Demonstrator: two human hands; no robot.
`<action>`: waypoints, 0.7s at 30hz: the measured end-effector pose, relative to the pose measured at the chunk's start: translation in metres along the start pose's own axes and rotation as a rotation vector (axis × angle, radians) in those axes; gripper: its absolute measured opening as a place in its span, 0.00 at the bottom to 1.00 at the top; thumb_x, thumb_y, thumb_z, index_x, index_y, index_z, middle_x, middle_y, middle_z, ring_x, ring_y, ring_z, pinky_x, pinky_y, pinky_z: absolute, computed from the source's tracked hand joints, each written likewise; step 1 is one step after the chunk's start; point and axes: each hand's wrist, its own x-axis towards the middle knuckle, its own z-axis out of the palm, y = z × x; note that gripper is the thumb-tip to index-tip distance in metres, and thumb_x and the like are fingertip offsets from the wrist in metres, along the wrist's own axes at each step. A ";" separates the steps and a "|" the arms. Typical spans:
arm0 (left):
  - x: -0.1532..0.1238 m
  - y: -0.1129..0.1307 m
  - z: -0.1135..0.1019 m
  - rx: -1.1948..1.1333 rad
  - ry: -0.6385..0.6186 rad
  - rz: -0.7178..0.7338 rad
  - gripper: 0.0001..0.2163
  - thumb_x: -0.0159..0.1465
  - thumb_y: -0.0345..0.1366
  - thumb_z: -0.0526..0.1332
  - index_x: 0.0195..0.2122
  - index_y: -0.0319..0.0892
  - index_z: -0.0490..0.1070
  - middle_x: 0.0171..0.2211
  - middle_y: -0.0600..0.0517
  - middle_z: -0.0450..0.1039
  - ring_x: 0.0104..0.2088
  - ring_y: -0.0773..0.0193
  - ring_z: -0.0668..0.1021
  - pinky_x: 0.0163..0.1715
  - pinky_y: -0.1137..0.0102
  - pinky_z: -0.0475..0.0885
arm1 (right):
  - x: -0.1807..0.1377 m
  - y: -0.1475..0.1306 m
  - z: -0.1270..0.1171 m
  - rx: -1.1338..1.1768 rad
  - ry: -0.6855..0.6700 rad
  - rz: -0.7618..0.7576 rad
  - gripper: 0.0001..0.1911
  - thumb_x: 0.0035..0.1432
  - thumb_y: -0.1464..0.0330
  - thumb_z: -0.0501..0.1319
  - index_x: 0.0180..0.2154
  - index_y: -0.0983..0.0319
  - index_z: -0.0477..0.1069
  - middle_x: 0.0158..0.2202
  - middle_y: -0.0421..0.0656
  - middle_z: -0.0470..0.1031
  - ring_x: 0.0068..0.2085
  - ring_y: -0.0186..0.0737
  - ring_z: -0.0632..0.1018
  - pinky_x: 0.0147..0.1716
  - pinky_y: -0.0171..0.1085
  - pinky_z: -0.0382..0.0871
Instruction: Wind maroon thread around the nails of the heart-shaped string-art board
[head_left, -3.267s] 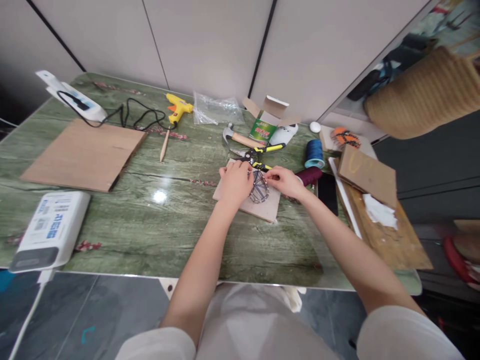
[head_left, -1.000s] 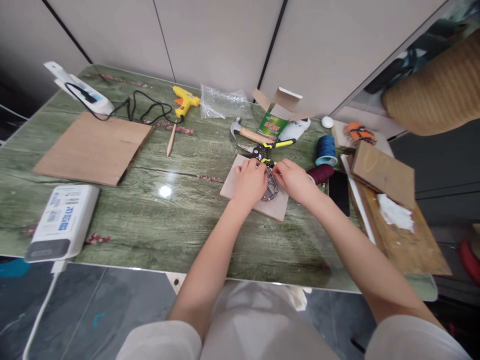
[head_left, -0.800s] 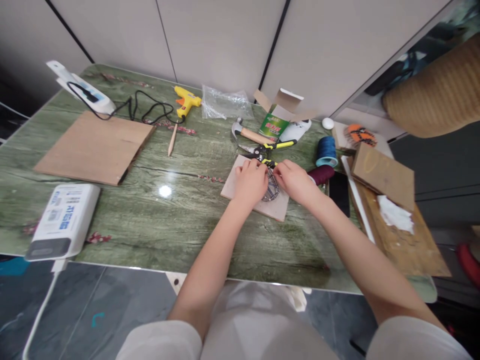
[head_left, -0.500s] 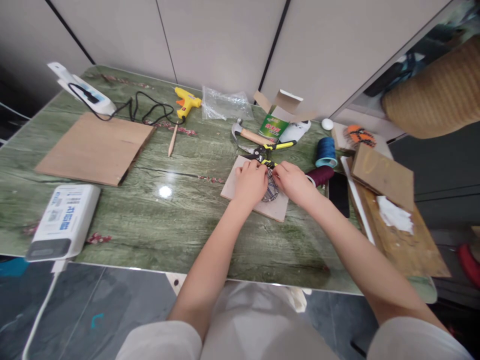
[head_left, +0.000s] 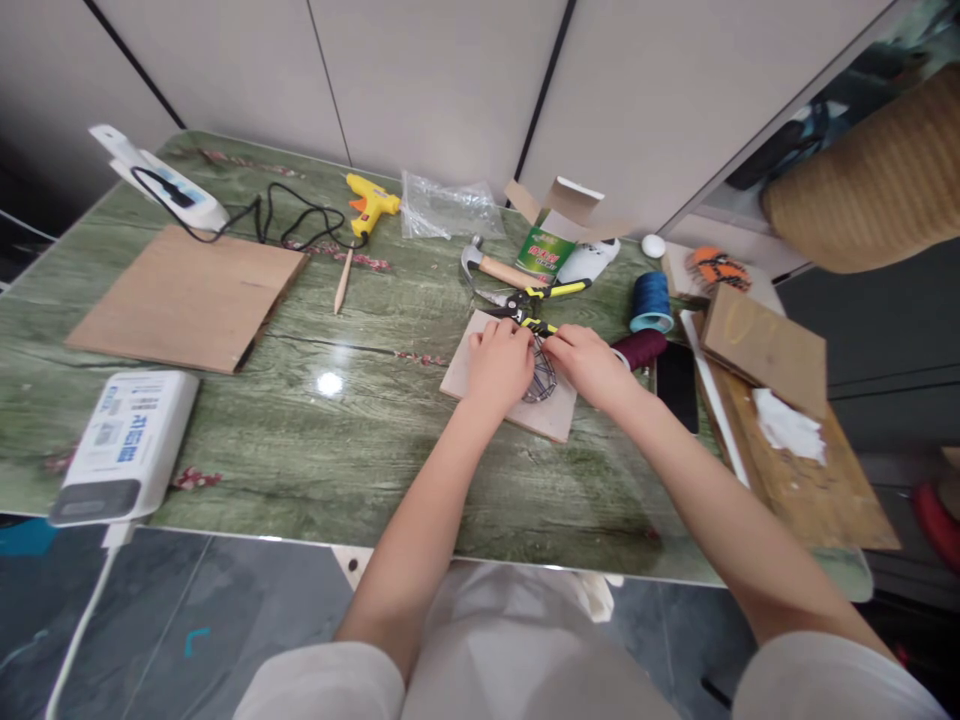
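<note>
**Room:** grey cabinet doors (head_left: 435,90) are standing along the far side, and a dark tiled floor (head_left: 210,625) is showing past the near edge.

**Surface:** a glossy green wood-patterned tabletop (head_left: 315,470) is stretching across the view.

**Boards:** a plywood sheet (head_left: 187,298) is lying at the left, while a wooden plank (head_left: 806,490) is lying at the right, under a white tissue (head_left: 787,425).

**Tools:** a claw hammer (head_left: 491,268) is lying far of centre, with yellow-handled snips (head_left: 525,305) just near it. A yellow glue gun (head_left: 369,205) is lying further left.

**Spools:** 2 are sitting right of centre, a blue one (head_left: 651,303) and a maroon one (head_left: 639,348), the maroon just beside the right hand (head_left: 589,365).

**Work:** a dark wire frame (head_left: 544,378) is lying on a small wooden tile (head_left: 480,385), between the 2 hands.

**Fingers:** the left hand (head_left: 499,365) is resting on the tile, its fingers (head_left: 499,335) together and touching the frame's left side. The right hand's fingers (head_left: 555,342) are together on the frame's right side. Whether either hand is clamping it, I cannot tell.
</note>
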 end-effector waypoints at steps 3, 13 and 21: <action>0.000 0.001 -0.001 0.004 0.004 -0.003 0.10 0.65 0.34 0.50 0.42 0.44 0.69 0.45 0.47 0.67 0.49 0.55 0.66 0.47 0.60 0.60 | -0.003 0.003 -0.001 0.046 -0.001 0.006 0.13 0.63 0.69 0.48 0.37 0.62 0.71 0.33 0.47 0.69 0.37 0.43 0.67 0.38 0.39 0.59; 0.000 0.003 -0.005 0.012 -0.001 -0.036 0.10 0.65 0.35 0.51 0.42 0.45 0.69 0.46 0.47 0.67 0.50 0.55 0.66 0.48 0.59 0.60 | -0.029 0.010 0.001 0.461 0.171 0.172 0.17 0.61 0.70 0.50 0.48 0.61 0.71 0.39 0.47 0.72 0.40 0.40 0.73 0.40 0.40 0.67; 0.000 0.003 -0.002 0.022 0.015 -0.038 0.10 0.65 0.34 0.50 0.42 0.45 0.69 0.46 0.46 0.67 0.50 0.55 0.66 0.49 0.58 0.60 | -0.025 0.003 0.017 0.660 0.263 0.521 0.11 0.57 0.63 0.56 0.36 0.62 0.73 0.33 0.43 0.74 0.24 0.33 0.71 0.28 0.36 0.65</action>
